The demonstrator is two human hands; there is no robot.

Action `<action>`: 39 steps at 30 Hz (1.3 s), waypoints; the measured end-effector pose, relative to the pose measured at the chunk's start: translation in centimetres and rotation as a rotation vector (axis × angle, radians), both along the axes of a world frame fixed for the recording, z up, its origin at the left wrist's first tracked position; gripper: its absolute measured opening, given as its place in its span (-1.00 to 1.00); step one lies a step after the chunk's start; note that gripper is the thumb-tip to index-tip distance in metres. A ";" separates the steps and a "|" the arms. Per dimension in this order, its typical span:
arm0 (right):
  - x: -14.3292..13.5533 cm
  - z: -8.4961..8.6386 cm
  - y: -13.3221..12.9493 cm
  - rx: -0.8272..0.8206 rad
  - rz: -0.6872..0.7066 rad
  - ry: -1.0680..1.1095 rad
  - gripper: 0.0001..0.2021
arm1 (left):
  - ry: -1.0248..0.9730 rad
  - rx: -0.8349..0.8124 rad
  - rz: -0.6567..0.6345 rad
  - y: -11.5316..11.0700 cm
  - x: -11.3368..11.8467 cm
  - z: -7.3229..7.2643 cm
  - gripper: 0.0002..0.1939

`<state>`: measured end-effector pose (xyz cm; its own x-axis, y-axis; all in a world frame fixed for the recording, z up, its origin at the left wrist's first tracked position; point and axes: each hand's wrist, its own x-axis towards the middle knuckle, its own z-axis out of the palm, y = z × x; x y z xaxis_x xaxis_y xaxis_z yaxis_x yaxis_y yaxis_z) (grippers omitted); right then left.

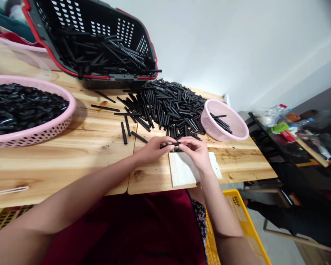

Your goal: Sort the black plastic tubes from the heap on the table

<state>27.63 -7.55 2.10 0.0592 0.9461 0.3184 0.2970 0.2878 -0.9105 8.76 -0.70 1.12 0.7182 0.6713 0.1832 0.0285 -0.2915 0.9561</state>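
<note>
Between the fingertips of both hands lies a short black tube (173, 144), held roughly level. My left hand (157, 149) pinches its left end, and my right hand (193, 149) pinches the right end. The fingers cover much of the tube. Just beneath and to the right is a white board (183, 170) at the table's front edge. A large heap of black tubes (171, 105) spreads over the table beyond my hands, with a few loose tubes (124, 133) to the left of it.
A red-rimmed black basket (99, 77) full of tubes stands tipped at the back. Pink baskets hold black pieces at the left (71, 106) and a few tubes at the right (241, 125). Yellow crates (246, 224) sit below the table's edge. Cluttered shelving (281, 147) is at the far right.
</note>
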 end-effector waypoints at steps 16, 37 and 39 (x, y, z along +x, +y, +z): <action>-1.2 0.2 -0.7 0.018 -0.115 -0.002 -0.65 | -0.065 -0.094 -0.043 -0.2 0.2 -0.3 -0.57; 0.7 0.5 3.6 -0.247 0.132 -1.004 -0.87 | -0.019 0.003 0.164 1.4 0.3 -1.5 -0.57; 0.9 0.6 3.8 -0.240 0.176 -1.011 -0.85 | -0.014 -0.005 0.168 1.4 0.3 -1.6 -0.57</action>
